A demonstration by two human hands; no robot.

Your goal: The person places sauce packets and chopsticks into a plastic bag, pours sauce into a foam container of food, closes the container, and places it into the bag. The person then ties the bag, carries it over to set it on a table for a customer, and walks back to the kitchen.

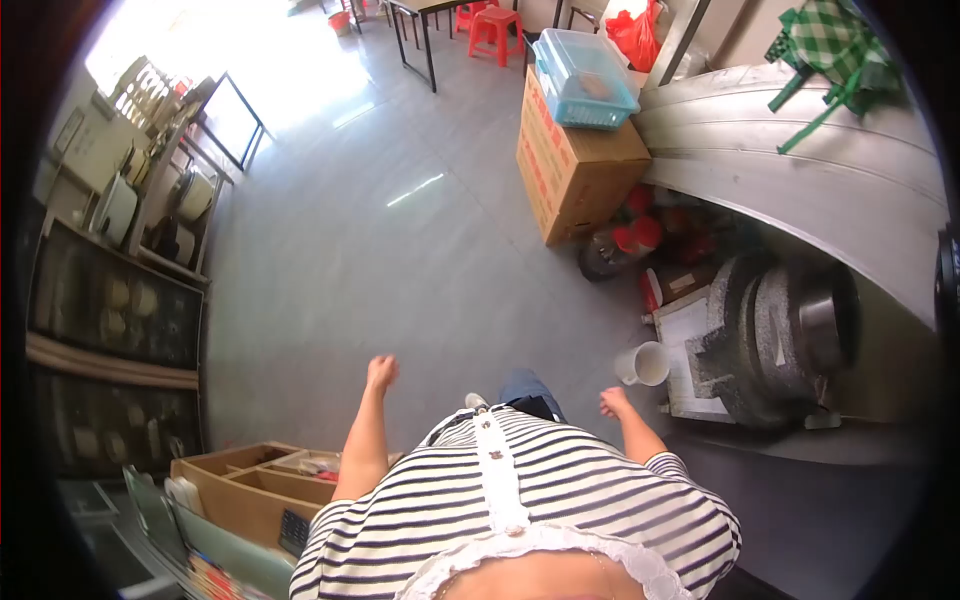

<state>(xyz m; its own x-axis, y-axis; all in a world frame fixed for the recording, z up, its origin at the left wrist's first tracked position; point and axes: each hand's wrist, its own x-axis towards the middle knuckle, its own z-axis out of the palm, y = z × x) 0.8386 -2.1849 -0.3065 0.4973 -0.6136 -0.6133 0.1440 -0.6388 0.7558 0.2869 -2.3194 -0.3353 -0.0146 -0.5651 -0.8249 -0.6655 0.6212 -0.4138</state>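
Observation:
My left hand (382, 372) hangs out in front of my body over the grey floor (400, 270), its fingers curled into a loose fist with nothing visible in it. On the other side, my right hand (613, 402) is also curled closed, and I see no object in it. Nearest to that hand is a white mug (650, 364), just beyond it beside a stone mill (770, 340). The two do not appear to touch. One shoe (476, 401) shows below my striped shirt.
A cardboard box (600, 165) carries a light-blue plastic container (587, 80) at right. Dark-fronted cabinets (120, 300) line the left side. A wooden organizer (235, 495) stands at lower left. Red stools (495, 38) and a table (425, 5) are at the back.

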